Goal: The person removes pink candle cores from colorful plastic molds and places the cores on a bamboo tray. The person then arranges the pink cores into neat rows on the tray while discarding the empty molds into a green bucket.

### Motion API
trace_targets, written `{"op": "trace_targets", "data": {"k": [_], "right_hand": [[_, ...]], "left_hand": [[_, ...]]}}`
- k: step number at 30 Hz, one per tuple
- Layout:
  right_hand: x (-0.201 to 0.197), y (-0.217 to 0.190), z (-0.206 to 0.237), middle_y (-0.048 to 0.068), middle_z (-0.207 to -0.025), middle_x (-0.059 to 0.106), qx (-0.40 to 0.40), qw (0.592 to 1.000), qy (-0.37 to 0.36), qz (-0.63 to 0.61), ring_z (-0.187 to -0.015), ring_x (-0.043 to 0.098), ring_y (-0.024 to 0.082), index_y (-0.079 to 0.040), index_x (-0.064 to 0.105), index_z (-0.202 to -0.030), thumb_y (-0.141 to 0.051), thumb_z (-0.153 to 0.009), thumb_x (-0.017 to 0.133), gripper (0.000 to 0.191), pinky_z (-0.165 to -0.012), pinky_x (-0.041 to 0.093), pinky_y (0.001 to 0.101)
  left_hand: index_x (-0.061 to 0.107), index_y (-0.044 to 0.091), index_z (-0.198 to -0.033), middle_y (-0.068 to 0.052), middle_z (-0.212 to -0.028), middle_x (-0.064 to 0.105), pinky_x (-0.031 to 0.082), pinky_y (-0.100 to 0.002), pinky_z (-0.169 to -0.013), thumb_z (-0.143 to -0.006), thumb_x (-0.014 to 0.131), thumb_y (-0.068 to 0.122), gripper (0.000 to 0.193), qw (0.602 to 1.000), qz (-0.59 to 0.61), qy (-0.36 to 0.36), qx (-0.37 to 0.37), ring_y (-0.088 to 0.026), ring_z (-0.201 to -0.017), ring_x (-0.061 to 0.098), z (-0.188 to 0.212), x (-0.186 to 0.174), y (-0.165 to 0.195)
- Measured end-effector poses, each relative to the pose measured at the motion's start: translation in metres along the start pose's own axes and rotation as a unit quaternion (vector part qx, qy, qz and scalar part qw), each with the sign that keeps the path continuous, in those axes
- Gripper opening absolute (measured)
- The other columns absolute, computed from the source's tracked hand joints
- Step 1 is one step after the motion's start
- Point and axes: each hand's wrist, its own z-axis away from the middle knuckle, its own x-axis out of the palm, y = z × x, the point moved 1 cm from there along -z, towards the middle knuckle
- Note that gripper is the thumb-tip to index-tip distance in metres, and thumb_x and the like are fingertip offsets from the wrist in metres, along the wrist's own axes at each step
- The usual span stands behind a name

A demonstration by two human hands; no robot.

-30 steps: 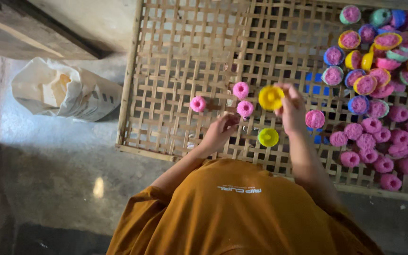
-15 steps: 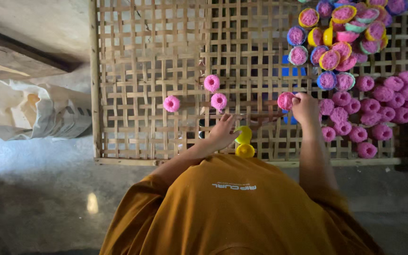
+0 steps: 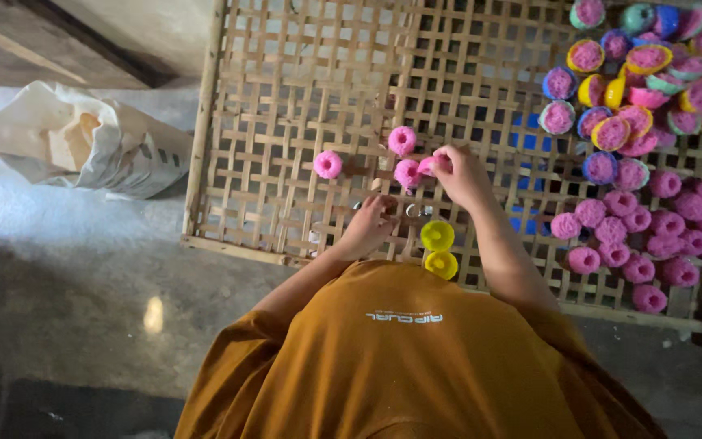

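Since a moment ago my right hand (image 3: 461, 175) has swung left, fingers pinching a pink cake (image 3: 428, 165) beside the placed ones; left hand (image 3: 370, 223) rests curled, bracing on the bamboo tray (image 3: 286, 122).

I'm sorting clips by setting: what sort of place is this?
Probably a small home food workshop, worked at floor level. A woven bamboo tray lies on a bare concrete floor, holding many pink steamed cakes and coloured plastic moulds. A sack sits beside it.
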Motion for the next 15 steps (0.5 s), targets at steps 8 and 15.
{"op": "trace_targets", "data": {"k": [8, 15], "right_hand": [[0.003, -0.009, -0.009, 0.011, -0.106, 0.074, 0.096, 0.980, -0.122, -0.122, -0.087, 0.070, 0.022, -0.005, 0.065, -0.122, -0.026, -0.095, 0.072, 0.035, -0.077, 0.059, 0.0361], [0.000, -0.002, 0.003, 0.009, -0.106, 0.072, 0.227, 0.852, -0.203, -0.427, -0.084, 0.068, 0.014, -0.001, 0.067, -0.117, -0.015, -0.100, 0.064, 0.023, -0.073, 0.060, 0.0284]], "left_hand": [[0.059, 0.003, -0.129, -0.017, -0.126, 0.058, 0.059, -0.037, -0.084, -0.094, 0.069, 0.015, 0.039, 0.998, 0.048, 0.008, -0.028, -0.027, -0.100, 0.073, 0.010, -0.014, -0.013], [0.059, 0.005, -0.137, -0.014, -0.131, 0.060, 0.059, -0.036, -0.091, -0.099, 0.065, 0.011, 0.039, 0.995, 0.099, 0.000, 0.023, -0.021, -0.104, 0.070, 0.012, -0.024, -0.008]]}}
